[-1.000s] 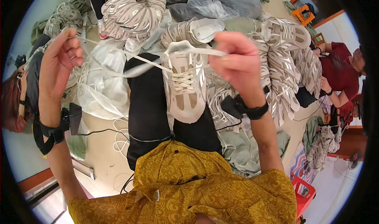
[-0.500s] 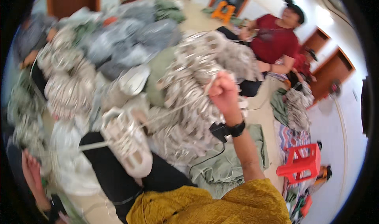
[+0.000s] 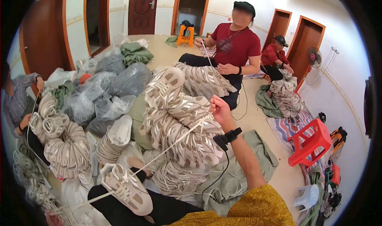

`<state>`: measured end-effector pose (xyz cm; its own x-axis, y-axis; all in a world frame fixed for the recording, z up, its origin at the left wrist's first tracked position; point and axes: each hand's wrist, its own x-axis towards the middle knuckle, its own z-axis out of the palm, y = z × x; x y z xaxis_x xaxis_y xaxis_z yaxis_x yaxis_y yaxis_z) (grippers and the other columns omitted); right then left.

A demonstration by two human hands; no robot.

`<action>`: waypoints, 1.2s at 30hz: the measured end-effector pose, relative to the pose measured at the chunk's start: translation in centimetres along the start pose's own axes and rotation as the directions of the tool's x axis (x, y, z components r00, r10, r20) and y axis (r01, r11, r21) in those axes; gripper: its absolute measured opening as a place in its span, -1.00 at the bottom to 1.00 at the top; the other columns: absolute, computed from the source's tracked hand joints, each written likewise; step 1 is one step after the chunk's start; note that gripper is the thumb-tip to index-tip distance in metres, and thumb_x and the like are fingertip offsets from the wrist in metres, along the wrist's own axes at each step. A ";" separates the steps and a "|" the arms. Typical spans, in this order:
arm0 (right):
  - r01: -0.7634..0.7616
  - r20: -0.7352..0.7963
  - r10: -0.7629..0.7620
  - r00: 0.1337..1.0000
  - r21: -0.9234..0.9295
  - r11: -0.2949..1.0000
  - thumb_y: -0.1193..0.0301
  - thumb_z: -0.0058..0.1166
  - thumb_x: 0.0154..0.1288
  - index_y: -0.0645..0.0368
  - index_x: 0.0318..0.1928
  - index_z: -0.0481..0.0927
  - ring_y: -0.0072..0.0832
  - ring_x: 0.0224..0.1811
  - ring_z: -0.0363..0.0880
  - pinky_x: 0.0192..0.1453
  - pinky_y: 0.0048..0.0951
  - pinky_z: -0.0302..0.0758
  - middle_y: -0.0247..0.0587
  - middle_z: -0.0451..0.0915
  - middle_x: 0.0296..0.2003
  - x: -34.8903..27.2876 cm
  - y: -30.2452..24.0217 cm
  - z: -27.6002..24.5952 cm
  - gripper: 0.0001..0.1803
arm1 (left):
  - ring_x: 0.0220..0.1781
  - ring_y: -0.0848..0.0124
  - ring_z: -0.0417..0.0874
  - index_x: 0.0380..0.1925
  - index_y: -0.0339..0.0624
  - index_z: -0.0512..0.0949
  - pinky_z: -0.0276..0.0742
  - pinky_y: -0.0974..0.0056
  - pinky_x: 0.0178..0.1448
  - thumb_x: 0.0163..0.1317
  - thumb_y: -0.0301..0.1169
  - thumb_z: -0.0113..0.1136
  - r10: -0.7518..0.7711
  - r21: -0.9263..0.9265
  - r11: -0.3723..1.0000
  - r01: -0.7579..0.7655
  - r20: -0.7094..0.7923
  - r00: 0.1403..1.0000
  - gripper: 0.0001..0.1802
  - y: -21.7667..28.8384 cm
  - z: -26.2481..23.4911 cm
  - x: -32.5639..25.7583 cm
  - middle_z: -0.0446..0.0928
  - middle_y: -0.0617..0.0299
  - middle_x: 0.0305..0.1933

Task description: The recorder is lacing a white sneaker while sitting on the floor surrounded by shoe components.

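A beige sneaker upper (image 3: 128, 190) rests on my black-trousered thigh, its toe toward me. A pale flat shoelace (image 3: 169, 146) is threaded through its eyelets, and both ends stretch out straight to either side. Raised at the right, my right hand (image 3: 219, 108) is closed in a pinch on one end. At the lower left rim, my left hand (image 3: 53, 219) shows only in part and blurred; the other end runs taut to it. Just beyond the right hand's lace lies a large heap of nested sneaker uppers (image 3: 181, 122).
Grey plastic bags (image 3: 115, 80) are piled beyond. A person in a red shirt (image 3: 234, 47) sits across, handling a lace; another person (image 3: 274, 59) works farther right, and a third (image 3: 20, 94) at the left. A red stool (image 3: 310, 142) and green cloth (image 3: 234, 166) lie right.
My view has tilted up and steadied. The right hand's lace end stays pulled out, now a longer straight stretch. My left hand has dropped toward the lower rim.
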<state>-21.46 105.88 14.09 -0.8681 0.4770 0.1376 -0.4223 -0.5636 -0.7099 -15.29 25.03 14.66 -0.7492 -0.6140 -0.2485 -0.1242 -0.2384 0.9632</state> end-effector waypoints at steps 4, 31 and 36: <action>0.073 -0.064 -0.077 0.995 -0.066 0.995 0.57 -0.03 0.20 0.43 0.07 0.30 -0.54 -0.47 0.45 -0.48 -0.59 0.40 -0.08 0.53 -0.32 1.5 -1.3 -2.9 -0.59 | -0.07 0.12 0.42 0.02 -0.30 0.32 0.37 0.04 0.05 0.20 -0.28 0.03 0.031 0.073 0.997 -0.032 0.021 0.999 -0.56 0.1 -0.3 -1.2 0.38 0.06 -0.04; -0.057 -0.064 0.049 0.997 -0.145 0.988 0.41 -0.06 0.26 0.25 -0.12 0.46 -0.67 -0.53 0.35 -0.57 -0.68 0.25 -0.36 0.49 -0.42 3.0 -0.6 -9.0 -0.77 | -0.30 0.36 0.48 -0.21 -0.25 0.46 0.45 0.23 -0.10 0.15 -0.43 0.11 0.166 -0.419 0.893 -0.162 -0.025 0.986 -0.79 -0.9 -7.4 2.3 0.45 0.25 -0.35; -0.030 -0.016 0.027 0.999 -0.184 0.982 0.39 -0.02 0.26 0.23 -0.19 0.49 -0.67 -0.52 0.39 -0.56 -0.67 0.28 -0.35 0.53 -0.43 3.3 0.3 -8.3 -0.81 | -0.27 0.37 0.46 -0.17 -0.26 0.45 0.44 0.23 -0.08 0.18 -0.38 0.08 0.195 -0.407 0.888 -0.214 -0.087 0.977 -0.75 -0.2 -8.8 1.4 0.43 0.26 -0.34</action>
<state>-22.31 112.91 8.62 -0.8750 0.4722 0.1071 -0.3409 -0.4437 -0.8288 -10.56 17.58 13.19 -0.6995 -0.7118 -0.0636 0.3145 -0.3865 0.8670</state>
